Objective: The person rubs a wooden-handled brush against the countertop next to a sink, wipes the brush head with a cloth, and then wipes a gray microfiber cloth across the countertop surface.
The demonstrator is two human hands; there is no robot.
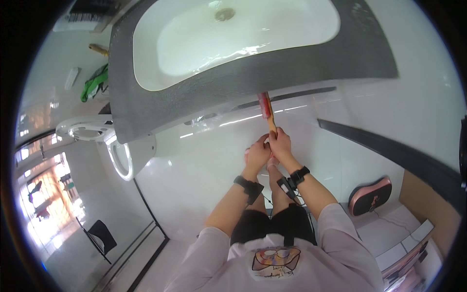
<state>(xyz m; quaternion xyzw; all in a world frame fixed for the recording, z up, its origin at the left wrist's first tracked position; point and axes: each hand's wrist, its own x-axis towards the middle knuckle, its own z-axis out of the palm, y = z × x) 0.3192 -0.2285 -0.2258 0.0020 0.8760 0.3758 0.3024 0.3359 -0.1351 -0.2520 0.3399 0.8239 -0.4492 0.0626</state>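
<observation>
Before my legs, my right hand (281,144) grips the orange-yellow handle of a red-headed tool (265,105). The tool points away from me, and its exact kind is hard to tell. My left hand (259,152) is closed against the right one at the near end of the handle; its fingers partly hide what they hold. The far tip of the tool meets the front edge of the grey countertop (233,80) in this view and may go under it. A white washbasin (189,47) is set into that countertop.
A toilet (124,157) with raised lid stands at left. Left of the countertop lie a green item (95,82) and a wooden-handled object (98,49). A dark bar (383,151) crosses at right, above a pink-and-black device (371,196). A black-framed glass partition (155,226) runs lower left.
</observation>
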